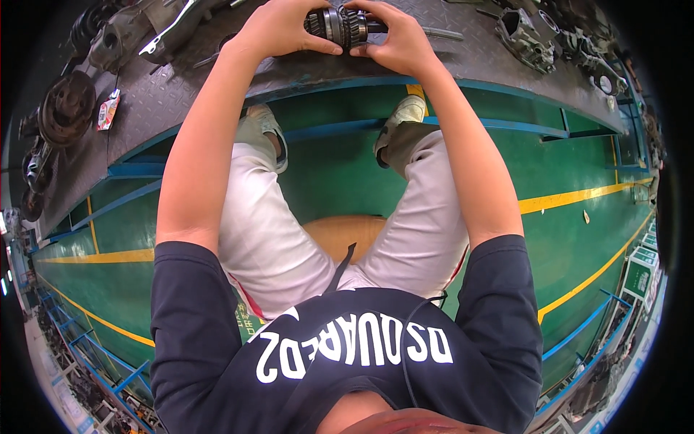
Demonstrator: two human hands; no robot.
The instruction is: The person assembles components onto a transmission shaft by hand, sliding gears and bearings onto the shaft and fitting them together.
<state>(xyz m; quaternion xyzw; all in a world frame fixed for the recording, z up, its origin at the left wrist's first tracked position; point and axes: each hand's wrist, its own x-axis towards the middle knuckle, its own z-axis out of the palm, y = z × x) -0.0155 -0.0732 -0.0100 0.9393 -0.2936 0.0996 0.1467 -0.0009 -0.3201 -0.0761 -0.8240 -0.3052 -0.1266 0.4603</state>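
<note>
At the top middle, a gear shaft assembly [335, 27] with dark toothed gears and shiny metal rings lies level over the workbench [210, 83]. My left hand [282, 30] grips its left end, the thumb along the near side. From the other side my right hand [396, 37] curls round the right end, thumb and fingers on the gears. A thin bare metal shaft [444, 34] shows to the right, beyond my right hand; whether it belongs to the assembly I cannot tell. The far fingertips of both hands are partly cut off by the picture's upper edge.
Metal housings [522, 36] stand at the bench's right, with a gauge-like round part [606, 84] near its corner. On the left lie a cast casing [123, 40], a rusty round drum [67, 107] and a small printed packet [108, 110]. Blue frame bars [499, 124] run below the bench edge.
</note>
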